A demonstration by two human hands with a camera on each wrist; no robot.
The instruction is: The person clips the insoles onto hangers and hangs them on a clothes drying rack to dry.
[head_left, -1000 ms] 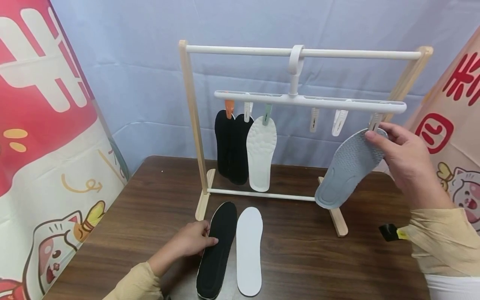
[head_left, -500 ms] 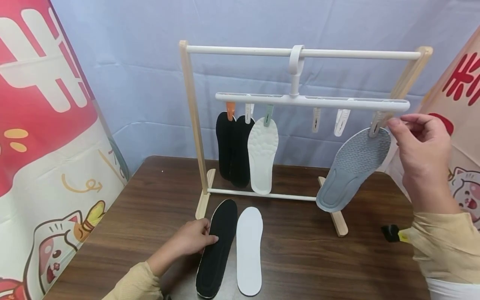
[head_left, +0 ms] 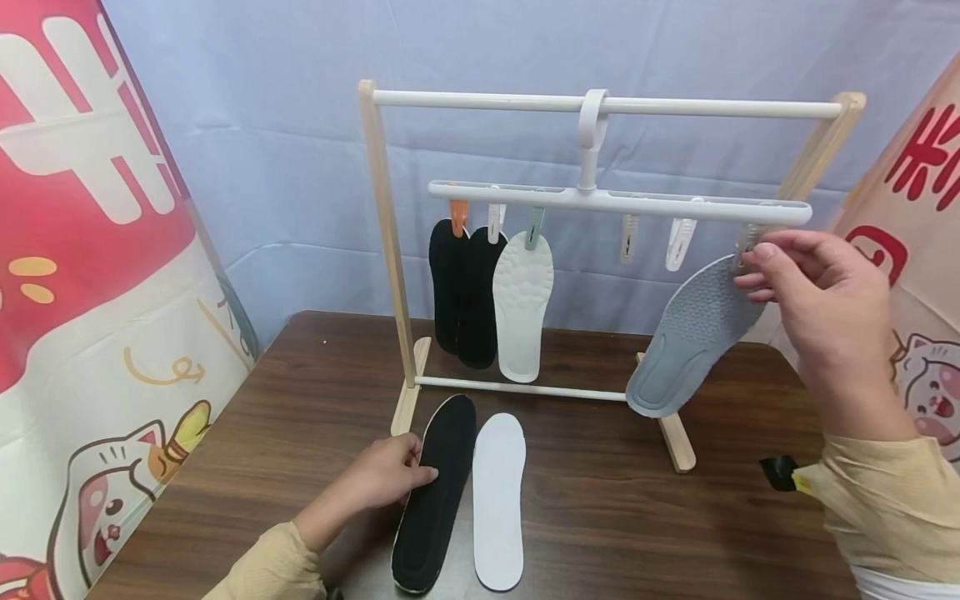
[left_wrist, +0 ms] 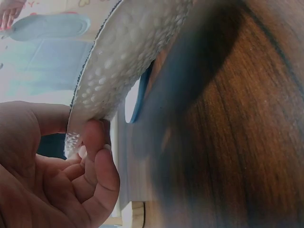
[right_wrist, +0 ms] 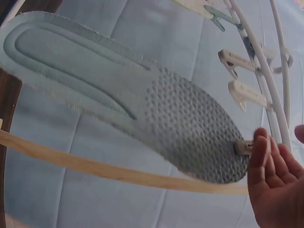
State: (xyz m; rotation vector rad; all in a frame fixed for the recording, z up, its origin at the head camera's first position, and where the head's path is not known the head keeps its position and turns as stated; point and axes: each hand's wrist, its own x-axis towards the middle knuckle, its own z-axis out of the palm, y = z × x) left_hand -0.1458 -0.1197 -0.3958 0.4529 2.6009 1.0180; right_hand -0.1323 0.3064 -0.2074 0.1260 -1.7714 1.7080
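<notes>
My left hand [head_left: 378,475] pinches the edge of a black insole [head_left: 437,508] above the table; its pale, bumpy underside shows in the left wrist view. A white insole [head_left: 498,500] lies flat beside it. At the right end of the clip hanger [head_left: 690,206], a grey insole [head_left: 693,337] hangs slanted from a pale clip [right_wrist: 243,147]. My right hand [head_left: 836,312] is at that clip, its fingers loosely bent and touching or very near it. The thumb stands apart from the fingers in the right wrist view.
The hanger hooks over a rack [head_left: 487,102] with wooden legs. Two black insoles [head_left: 476,308] and a bumpy white insole [head_left: 523,308] hang on its left half. Two clips, one of them a white clip [head_left: 680,244], hang without insoles. A small black object [head_left: 778,472] is near the right sleeve.
My right hand let go at the clip and drew off rightward, then came back left against it. The hanger and its insoles swung slightly. The black insole's far end has risen slightly.
</notes>
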